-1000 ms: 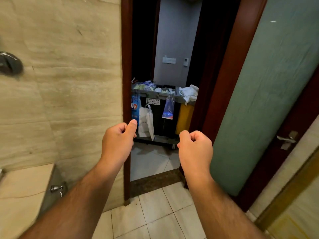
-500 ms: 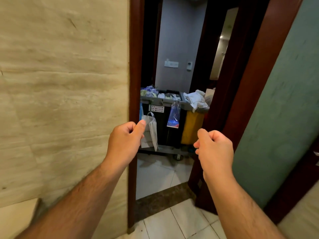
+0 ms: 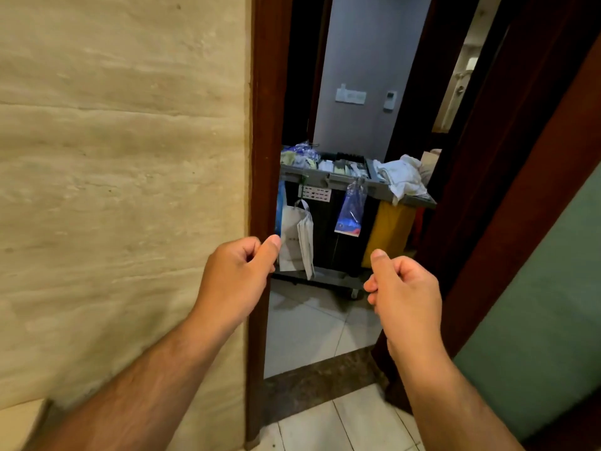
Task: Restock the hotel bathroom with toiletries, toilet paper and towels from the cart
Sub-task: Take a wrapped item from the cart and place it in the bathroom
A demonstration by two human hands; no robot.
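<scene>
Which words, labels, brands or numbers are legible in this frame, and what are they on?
None can be read.
white label on the cart: dark marks, too small to read.
white paper bag hanging from the cart: faint print, blurred.
clear plastic bag: blue and red print, blurred.

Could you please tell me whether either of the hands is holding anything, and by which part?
Nothing is held: the left hand and the right hand are both curled into empty fists, well short of the cart.
</scene>
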